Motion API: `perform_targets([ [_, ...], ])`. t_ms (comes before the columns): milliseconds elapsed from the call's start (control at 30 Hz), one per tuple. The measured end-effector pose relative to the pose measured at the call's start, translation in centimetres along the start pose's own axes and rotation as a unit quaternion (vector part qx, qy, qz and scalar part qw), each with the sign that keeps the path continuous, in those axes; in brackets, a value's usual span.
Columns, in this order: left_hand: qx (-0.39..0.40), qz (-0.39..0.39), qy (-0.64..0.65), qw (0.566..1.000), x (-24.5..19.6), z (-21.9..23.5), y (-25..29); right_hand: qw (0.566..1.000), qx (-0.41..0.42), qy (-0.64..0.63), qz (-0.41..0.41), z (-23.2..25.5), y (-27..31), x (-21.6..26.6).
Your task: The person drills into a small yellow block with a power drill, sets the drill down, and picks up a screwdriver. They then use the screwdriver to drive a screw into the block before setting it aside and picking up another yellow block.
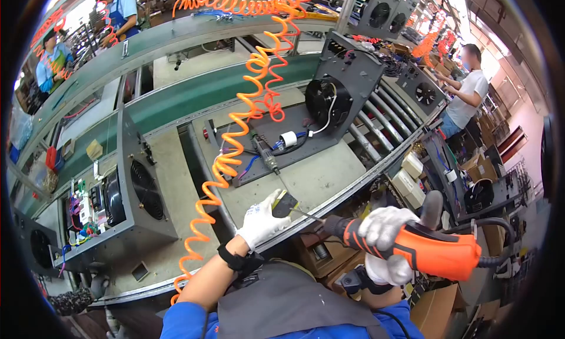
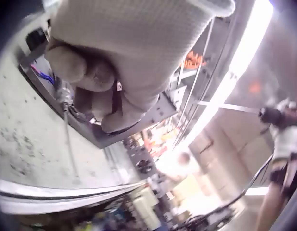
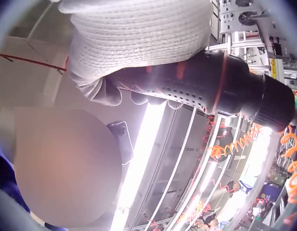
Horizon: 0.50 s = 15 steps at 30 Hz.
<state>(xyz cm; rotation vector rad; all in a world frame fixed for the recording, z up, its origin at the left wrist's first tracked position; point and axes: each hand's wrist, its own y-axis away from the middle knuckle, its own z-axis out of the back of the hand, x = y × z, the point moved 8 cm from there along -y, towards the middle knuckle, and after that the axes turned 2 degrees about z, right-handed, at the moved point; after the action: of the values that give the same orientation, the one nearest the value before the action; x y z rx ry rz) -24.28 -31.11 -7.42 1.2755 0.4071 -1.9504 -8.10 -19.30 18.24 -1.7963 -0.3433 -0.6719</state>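
Observation:
My gloved left hand [image 1: 262, 222] pinches a small dark block with a yellow edge [image 1: 285, 204] above the front edge of the bench. In the left wrist view its fingers [image 2: 101, 77] curl in, largely hiding the block. My gloved right hand [image 1: 385, 230] grips an orange and black electric screwdriver [image 1: 438, 251] around its body. The long thin bit points left, its tip right at the block in the head view. In the right wrist view the black nose [image 3: 273, 102] of the tool sticks out past the glove.
Behind the left hand, a second screwdriver [image 1: 266, 153] lies on a grey metal panel with a black fan [image 1: 327, 101]. An orange coiled hose [image 1: 226, 162] hangs across the bench. Another fan housing [image 1: 144, 186] stands left, rollers [image 1: 376, 127] right. A person [image 1: 468, 89] works farther right.

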Motion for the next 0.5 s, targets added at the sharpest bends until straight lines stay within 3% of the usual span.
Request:
perform_targets([
  [167, 0.056, 0.044, 0.088, 0.994, -2.0, -0.4, 1.0, 1.000, 0.002, 0.026, -0.007, 0.3, 0.3, -0.5],
  [233, 0.018, -0.034, 0.009, 0.999, -2.2, -0.4, 0.9, 0.997, -0.016, -0.039, -0.057, 1.1, 1.0, -1.5],
  [300, 0.014, -0.041, -0.013, 0.999, -2.4, -0.4, 1.1, 1.000, 0.004, -0.019, -0.022, 0.4, 0.3, -1.1],
  [333, 0.010, -0.048, -0.035, 0.998, -2.6, -0.3, 1.2, 0.998, -0.031, -0.036, -0.034, 0.3, 0.5, -1.0],
  [500, 0.009, -0.034, -0.019, 0.999, -3.7, -0.4, 1.8, 0.998, -0.029, -0.002, -0.052, -0.1, -0.3, -0.8],
])
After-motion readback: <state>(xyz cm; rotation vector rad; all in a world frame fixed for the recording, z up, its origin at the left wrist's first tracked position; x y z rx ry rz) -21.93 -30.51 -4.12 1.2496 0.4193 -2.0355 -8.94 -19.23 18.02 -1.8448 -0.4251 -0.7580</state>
